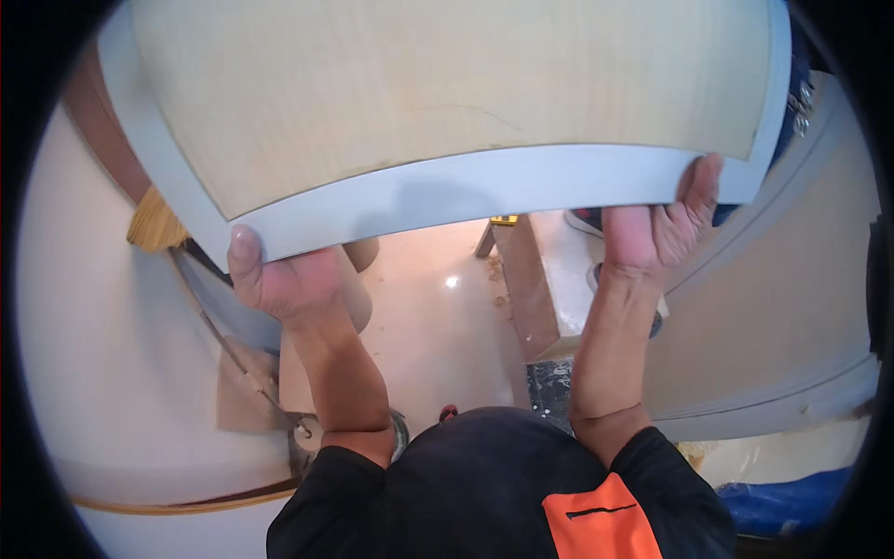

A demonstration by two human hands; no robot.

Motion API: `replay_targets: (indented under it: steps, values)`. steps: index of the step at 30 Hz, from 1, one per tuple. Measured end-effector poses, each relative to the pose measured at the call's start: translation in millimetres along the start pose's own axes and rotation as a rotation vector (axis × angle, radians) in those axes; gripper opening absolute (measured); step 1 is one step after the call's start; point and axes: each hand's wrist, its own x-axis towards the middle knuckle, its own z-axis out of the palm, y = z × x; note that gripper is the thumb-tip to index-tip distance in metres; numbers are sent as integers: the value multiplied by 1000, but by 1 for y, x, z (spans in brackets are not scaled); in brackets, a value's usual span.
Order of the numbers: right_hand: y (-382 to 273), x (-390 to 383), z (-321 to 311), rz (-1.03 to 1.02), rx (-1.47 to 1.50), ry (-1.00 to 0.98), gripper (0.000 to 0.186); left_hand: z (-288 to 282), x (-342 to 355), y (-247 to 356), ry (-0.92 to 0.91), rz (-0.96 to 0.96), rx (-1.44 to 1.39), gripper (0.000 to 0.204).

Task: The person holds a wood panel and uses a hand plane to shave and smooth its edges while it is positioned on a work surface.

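Note:
A large cream panel (447,93) with a pale blue-white frame fills the upper part of the view. It is held up above the floor, its framed near edge toward me. My left hand (287,278) grips the near left corner, thumb on top and fingers underneath. Close to the near right corner, my right hand (663,222) holds the same edge with its thumb on the frame. The fingers of both hands are partly hidden beneath the panel. A thin dark scratch-like line marks the cream surface.
A brush with yellow bristles (155,222) is beside the panel on the left. Under the panel's right half stands a box-like block (549,289) on the shiny floor (438,317). Large pale boards (764,298) stand at the right, with blue material (782,503) below them.

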Motion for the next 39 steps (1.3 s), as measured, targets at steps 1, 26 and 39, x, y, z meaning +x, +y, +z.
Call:
replay_targets:
  steps: [1,26,39]
  values:
    - [18,7,-5,57,13,-30,55,-13,8,7,18,16,9,70]
    - [173,247,-217,305,248,-177,54,-38,144,-106,-154,91,332,70]
    - [227,360,-370,354,588,-139,47,-168,277,-238,-290,24,432,36]
